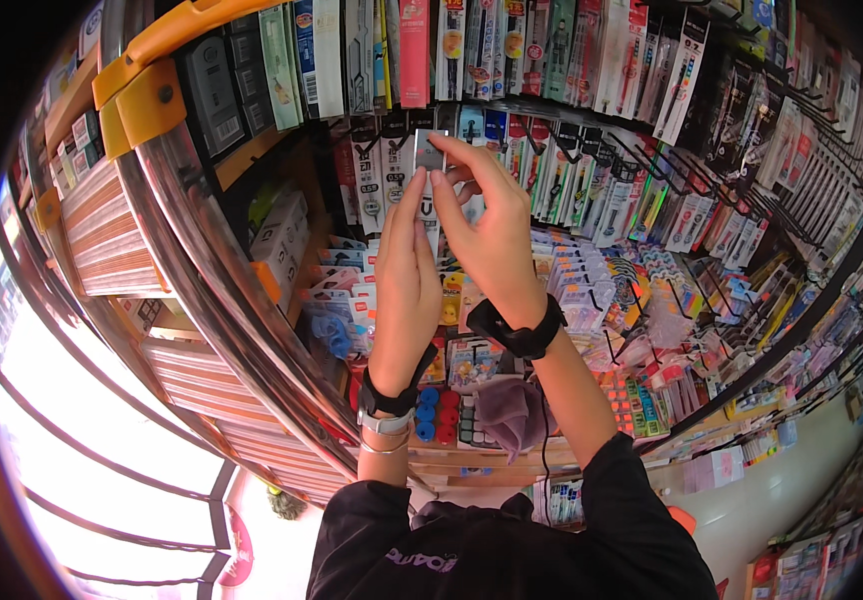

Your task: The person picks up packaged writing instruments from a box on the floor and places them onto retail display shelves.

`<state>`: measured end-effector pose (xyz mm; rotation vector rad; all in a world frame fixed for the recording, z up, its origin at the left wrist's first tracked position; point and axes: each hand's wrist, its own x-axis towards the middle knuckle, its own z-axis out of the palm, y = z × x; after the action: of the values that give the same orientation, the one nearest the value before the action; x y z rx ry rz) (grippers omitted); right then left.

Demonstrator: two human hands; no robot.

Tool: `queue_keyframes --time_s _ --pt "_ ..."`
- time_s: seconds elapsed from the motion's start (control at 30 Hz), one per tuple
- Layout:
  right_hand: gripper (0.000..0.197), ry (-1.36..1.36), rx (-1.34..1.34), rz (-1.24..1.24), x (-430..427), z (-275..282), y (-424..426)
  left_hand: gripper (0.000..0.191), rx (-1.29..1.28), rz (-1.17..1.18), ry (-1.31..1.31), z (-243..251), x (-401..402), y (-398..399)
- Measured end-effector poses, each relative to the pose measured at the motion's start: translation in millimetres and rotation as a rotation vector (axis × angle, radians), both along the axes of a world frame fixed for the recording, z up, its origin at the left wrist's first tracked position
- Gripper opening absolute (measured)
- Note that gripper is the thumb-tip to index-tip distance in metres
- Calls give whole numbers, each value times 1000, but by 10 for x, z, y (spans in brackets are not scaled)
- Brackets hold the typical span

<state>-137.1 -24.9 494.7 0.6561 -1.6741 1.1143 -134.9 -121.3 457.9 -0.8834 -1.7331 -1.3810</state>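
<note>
A small packet with a grey card top (430,152) is before the pegboard display, where several pen packets hang. My right hand (490,217) has its bent index finger at the card's upper right edge and its thumb at the lower edge, pinching it. Upright beside it, my left hand (405,277) has its fingertips at the card's lower left corner; whether they grip it is hidden. A white part with dark print (428,206) shows between my hands. Black bands circle both wrists.
Long packets (414,56) hang above, and black hooks (709,292) jut out at right. A metal post with yellow joints (150,105) stands left, near paper stacks (113,232). Below lie a purple cloth (510,409) and blue round items (425,414). A thin black cable (546,457) hangs down.
</note>
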Motion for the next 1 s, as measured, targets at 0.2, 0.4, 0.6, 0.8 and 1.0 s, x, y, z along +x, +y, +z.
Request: queue_keyframes --time_s 0.2,0.4,0.6,0.8,1.0 --pt "28 112 68 -217 -132 -32 -11 36 20 -55 -10 -24 -178 40" --pt "28 126 115 -274 -232 -128 26 40 26 -103 -121 -84 -213 53" --pt "28 121 157 -416 -417 -168 82 42 -69 -38 24 45 -488 82" --pt "39 -50 305 -620 -522 -173 160 43 -128 37 64 -54 -988 202" --pt "40 -243 383 -641 -502 -96 241 44 -143 58 51 21 -1190 323"
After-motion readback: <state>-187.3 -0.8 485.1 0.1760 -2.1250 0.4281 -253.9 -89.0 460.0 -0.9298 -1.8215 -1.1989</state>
